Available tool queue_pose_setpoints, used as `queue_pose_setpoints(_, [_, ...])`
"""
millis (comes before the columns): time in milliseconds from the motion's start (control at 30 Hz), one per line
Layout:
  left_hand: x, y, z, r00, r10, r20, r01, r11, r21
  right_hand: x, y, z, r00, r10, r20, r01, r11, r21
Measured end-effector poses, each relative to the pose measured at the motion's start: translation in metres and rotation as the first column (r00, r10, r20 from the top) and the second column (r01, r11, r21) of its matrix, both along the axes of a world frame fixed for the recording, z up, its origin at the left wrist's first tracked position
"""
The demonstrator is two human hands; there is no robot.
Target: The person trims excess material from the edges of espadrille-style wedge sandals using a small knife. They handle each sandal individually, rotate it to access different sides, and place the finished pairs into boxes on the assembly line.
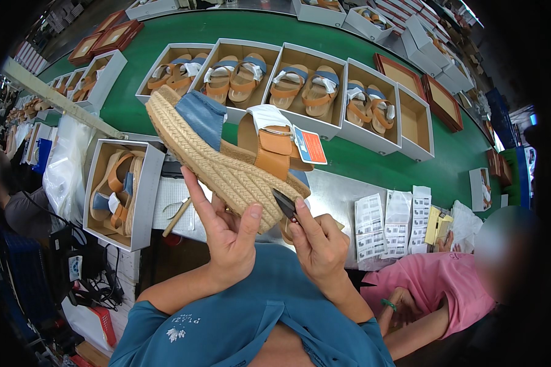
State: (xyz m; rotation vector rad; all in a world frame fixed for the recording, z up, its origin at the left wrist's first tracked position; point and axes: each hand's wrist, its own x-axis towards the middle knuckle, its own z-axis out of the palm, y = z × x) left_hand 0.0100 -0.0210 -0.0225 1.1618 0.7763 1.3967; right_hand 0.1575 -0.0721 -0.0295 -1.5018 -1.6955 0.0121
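My left hand grips a wedge sandal from below, thumb and fingers on its braided rope sole. The sandal is tilted, its blue toe band up to the left and its tan ankle strap wrapped in white paper. An orange and blue hang tag dangles from the strap. In my right hand is a small dark pointed tool, pinched between thumb and fingers. Its tip lies against the heel end of the rope sole. Whether it is snips or tweezers I cannot make out.
Boxes of sandals line the green conveyor beyond my hands. An open box with a sandal pair stands at left. Label sheets lie on the metal table at right, beside a co-worker in a pink shirt.
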Motion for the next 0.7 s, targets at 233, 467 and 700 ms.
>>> queue_pose_setpoints(233, [0.0016, 0.0014, 0.0037, 0.999, 0.0, 0.048, 0.001, 1.0, -0.018, 0.0002, -0.0002, -0.0022, 0.997, -0.025, -0.068, 0.026, 1.0, 0.016])
queue_pose_setpoints(467, [0.0018, 0.0016, 0.0015, 1.0, 0.01, 0.029, -0.01, 1.0, 0.001, 0.0017, -0.0005, 0.001, 0.999, 0.017, -0.028, -0.017, 1.0, -0.008])
queue_pose_setpoints(700, [0.0033, 0.0017, -0.0008, 0.999, 0.034, 0.043, -0.035, 0.999, 0.027, -0.0004, -0.0012, 0.0007, 1.0, -0.004, -0.016, 0.004, 1.0, -0.014])
